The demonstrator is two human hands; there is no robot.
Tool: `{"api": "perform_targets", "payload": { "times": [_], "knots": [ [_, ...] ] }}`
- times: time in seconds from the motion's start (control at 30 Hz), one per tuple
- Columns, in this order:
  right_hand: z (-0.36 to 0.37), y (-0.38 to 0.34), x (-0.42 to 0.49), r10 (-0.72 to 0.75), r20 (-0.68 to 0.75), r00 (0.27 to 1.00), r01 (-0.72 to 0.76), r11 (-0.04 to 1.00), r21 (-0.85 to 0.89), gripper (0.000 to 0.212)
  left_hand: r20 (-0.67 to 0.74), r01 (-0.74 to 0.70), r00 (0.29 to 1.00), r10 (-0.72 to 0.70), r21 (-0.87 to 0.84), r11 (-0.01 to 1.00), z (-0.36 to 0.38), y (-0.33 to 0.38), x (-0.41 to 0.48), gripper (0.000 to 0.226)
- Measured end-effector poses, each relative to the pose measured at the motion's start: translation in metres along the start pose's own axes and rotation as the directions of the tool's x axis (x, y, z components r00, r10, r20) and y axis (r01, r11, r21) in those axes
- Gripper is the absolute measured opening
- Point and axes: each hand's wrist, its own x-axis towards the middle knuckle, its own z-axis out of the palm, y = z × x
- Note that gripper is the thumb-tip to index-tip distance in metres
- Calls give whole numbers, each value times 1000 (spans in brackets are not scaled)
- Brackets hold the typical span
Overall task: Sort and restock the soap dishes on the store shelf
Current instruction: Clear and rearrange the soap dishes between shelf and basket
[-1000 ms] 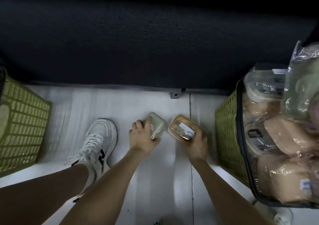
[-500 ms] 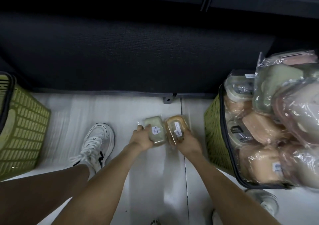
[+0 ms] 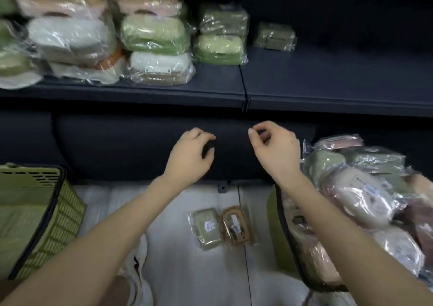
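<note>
A green wrapped soap dish (image 3: 208,228) and a brown wrapped soap dish (image 3: 235,226) lie side by side on the white floor. My left hand (image 3: 191,156) and my right hand (image 3: 274,148) hover above them in front of the dark shelf edge, fingers loosely curled and holding nothing. Stacks of wrapped soap dishes (image 3: 154,40) in green, white and pink fill the left part of the dark shelf (image 3: 328,83). A single green pack (image 3: 274,36) sits farther right on it.
A green basket (image 3: 275,223) heaped with wrapped soap dishes (image 3: 360,195) stands at the right. Another green basket (image 3: 39,214) stands at the left. A white shoe (image 3: 140,266) shows below my left forearm. The shelf's right half is bare.
Both hands have let go of the two soap dishes, which now lie on the floor, and have risen toward the shelf. The view has tilted up to show the shelf.
</note>
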Motion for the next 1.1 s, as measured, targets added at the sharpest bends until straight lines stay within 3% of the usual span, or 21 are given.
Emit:
{"api": "perform_targets", "payload": {
  "times": [0.1, 0.2, 0.27, 0.5, 0.67, 0.87, 1.0, 1.1],
  "knots": [
    [-22, -13, 42, -88, -115, 989, 79, 994, -80, 22, -209, -87, 973, 103, 82, 993, -40, 11, 39, 21],
    [-26, -15, 87, -187, -209, 960, 155, 975, -159, 29, -297, -110, 942, 155, 164, 980, -71, 15, 80, 21],
    [-22, -12, 119, -191, -181, 965, 152, 966, -207, 38, -283, -121, 943, 176, 201, 972, -84, 16, 108, 22],
    [-5, 18, 219, 14, -62, 998, -31, 960, -278, 58, -94, -83, 987, 131, 398, 913, -79, 23, 209, 50],
    [7, 48, 295, 14, 58, 998, 5, 953, -303, 72, -43, -12, 998, 39, 509, 861, -64, 14, 290, 67],
    [24, 59, 355, -18, 121, 992, 71, 891, -448, 72, 52, 38, 996, -76, 524, 851, -44, 1, 333, 76],
    [29, 60, 343, -144, 15, 989, 127, 816, -564, 62, -45, 14, 999, 15, 583, 812, -38, 4, 326, 71],
    [24, 60, 318, -365, -193, 911, 177, 767, -617, 53, -59, -41, 993, 105, 652, 757, -44, 15, 315, 74]
  ]
}}
